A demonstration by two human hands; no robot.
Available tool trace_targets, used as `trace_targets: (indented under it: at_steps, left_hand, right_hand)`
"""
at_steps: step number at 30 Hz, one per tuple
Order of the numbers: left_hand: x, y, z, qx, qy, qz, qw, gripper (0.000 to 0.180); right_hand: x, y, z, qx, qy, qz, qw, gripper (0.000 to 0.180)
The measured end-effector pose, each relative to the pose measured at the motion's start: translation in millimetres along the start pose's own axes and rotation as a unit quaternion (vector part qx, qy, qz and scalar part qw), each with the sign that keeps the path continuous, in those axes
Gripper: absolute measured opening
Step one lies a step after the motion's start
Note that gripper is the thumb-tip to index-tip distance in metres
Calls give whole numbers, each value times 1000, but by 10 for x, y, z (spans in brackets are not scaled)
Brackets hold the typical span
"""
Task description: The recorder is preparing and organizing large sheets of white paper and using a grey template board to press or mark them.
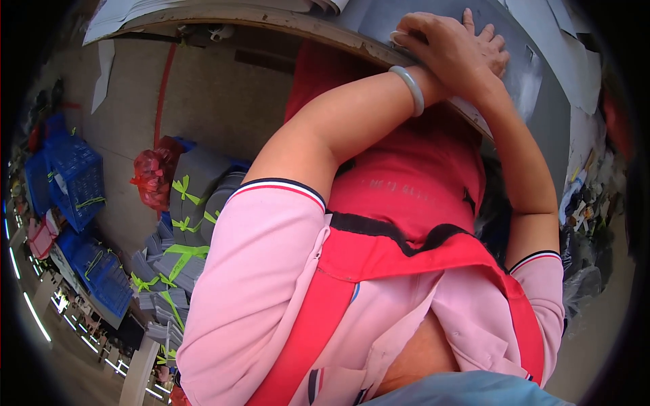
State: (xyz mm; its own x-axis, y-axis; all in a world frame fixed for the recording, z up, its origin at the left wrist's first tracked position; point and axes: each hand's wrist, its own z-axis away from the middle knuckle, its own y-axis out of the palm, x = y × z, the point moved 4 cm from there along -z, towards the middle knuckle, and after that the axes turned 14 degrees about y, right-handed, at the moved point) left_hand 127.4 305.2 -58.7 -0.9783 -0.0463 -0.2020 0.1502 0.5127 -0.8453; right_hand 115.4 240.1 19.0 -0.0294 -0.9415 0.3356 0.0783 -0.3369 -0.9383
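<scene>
My arms cross at the wrists over a grey sheet (376,21) on the worktable. My left hand (493,47), below a pale bangle (410,90), lies on the sheet with its fingers stretched out and partly spread. Over its back and wrist passes my right hand (443,51), its fingers bent toward the left. At the right fingertips shows a small whitish piece (398,38), too little of it visible to name. A clear, shiny plastic piece (528,91) lies on the sheet beside my left hand.
The table's worn curved edge (271,15) runs in front of me, with white sheets (142,13) at its left end. On the floor to the left are tied grey bundles (196,183), a red plastic bag (154,177) and blue crates (78,176). Scraps (589,203) are heaped at right.
</scene>
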Motion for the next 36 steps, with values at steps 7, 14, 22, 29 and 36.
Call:
trace_targets:
  at_steps: [7, 14, 22, 29, 36]
  left_hand:
    - [119, -27, 106, -102, -22, 22, 994, 42]
    - [-38, -336, 50, -18, -6, 26, 1000, 35]
    - [-347, -609, -68, 110, -54, -116, 986, 31]
    - [-390, -755, 268, -135, 106, 206, 963, 19]
    - [36, -1168, 789, 61, 36, 132, 989, 28]
  right_hand:
    - [-399, -292, 140, -58, 94, -163, 980, 22]
    - [-2610, -473, 1376, -280, 435, -156, 841, 31]
    - [-3118, -445, 1581, -243, 437, -473, 725, 34]
    - [-2700, -301, 1226, -165, 346, -574, 724, 25]
    - [-3131, -231, 1012, -204, 298, -556, 749, 17]
